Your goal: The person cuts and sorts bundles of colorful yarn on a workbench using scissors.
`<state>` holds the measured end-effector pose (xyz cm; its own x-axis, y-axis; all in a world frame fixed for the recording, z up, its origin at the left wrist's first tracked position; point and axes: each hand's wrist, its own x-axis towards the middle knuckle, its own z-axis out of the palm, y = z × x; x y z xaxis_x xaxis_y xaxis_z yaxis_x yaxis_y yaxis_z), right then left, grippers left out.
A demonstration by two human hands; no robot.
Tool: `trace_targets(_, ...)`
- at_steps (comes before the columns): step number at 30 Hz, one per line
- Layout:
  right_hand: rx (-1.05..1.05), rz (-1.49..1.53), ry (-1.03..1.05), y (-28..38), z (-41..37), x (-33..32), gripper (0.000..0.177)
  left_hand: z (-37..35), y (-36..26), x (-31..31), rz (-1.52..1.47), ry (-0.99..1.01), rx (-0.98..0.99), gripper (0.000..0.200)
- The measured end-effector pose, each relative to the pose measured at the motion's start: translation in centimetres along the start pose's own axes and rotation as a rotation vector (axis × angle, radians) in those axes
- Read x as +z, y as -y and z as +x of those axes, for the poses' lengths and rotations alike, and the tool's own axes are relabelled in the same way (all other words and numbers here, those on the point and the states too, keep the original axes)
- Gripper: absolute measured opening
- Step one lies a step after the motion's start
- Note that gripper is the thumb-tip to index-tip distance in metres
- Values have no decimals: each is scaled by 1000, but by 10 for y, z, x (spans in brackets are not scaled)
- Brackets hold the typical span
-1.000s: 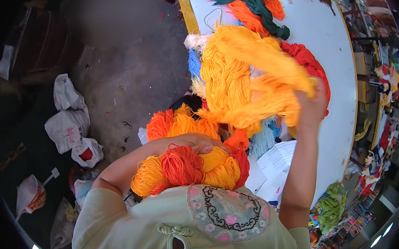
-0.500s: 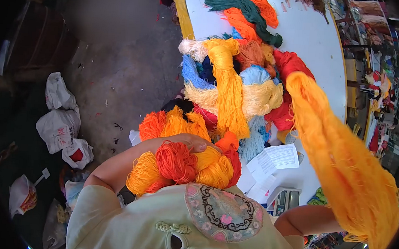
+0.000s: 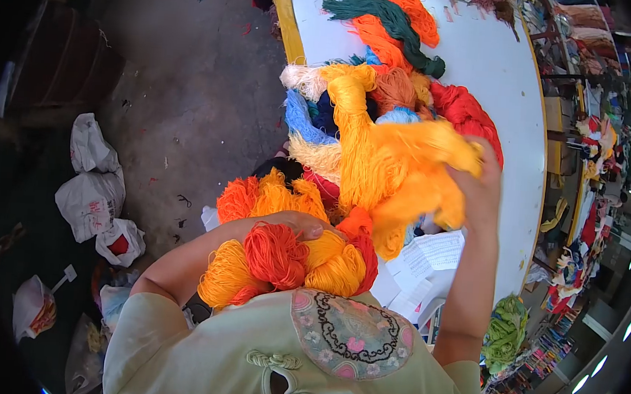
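My right hand (image 3: 480,178) grips a yellow-orange skein of yarn (image 3: 422,160) above the table, its strands blurred and partly overlapping a hanging yellow skein (image 3: 349,100). My left arm wraps around a bundle of skeins held against the chest: a red skein (image 3: 276,256), a yellow skein (image 3: 334,263) and an orange-yellow skein (image 3: 222,275). Across the top of the bundle lies my left hand (image 3: 305,226), its fingertips hidden among the yarn. Beyond it, more orange yarn (image 3: 238,199) hangs from the bundle.
The white table (image 3: 520,153) carries a heap of skeins, including a dark green skein (image 3: 386,19) and a red skein (image 3: 468,112). Printed papers (image 3: 428,256) lie near its front. White bags (image 3: 92,203) stand on the floor at left; green yarn (image 3: 507,331) is at right.
My right hand has swung the yellow-orange skein from the far right inward over the heap on the table. The left hand and its bundle have stayed put.
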<state>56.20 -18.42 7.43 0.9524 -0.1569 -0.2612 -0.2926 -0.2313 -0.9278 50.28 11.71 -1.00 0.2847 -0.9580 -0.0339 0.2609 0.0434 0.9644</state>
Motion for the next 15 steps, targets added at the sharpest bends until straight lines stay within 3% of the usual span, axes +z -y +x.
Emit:
trace_targets(2, -78, -141, 132, -14, 24, 29, 44, -1, 0, -1, -6, -13, -3, 54)
trace_targets(4, -496, -702, 200, -25, 51, 53, 45, -2, 0, -3, -11, -29, -8, 54)
trace_targets(6, -457, -969, 305, -24, 62, 87, 58, -4, 0, -3, -15, -43, -9, 54)
trace_targets(12, -197, -1237, 491, -47, 87, 148, 85, -12, -1, -9, -27, -96, -15, 53)
trace_targets(15, -204, -1253, 442, -56, 98, 146, 74, -15, 0, -12, -31, -123, -17, 53)
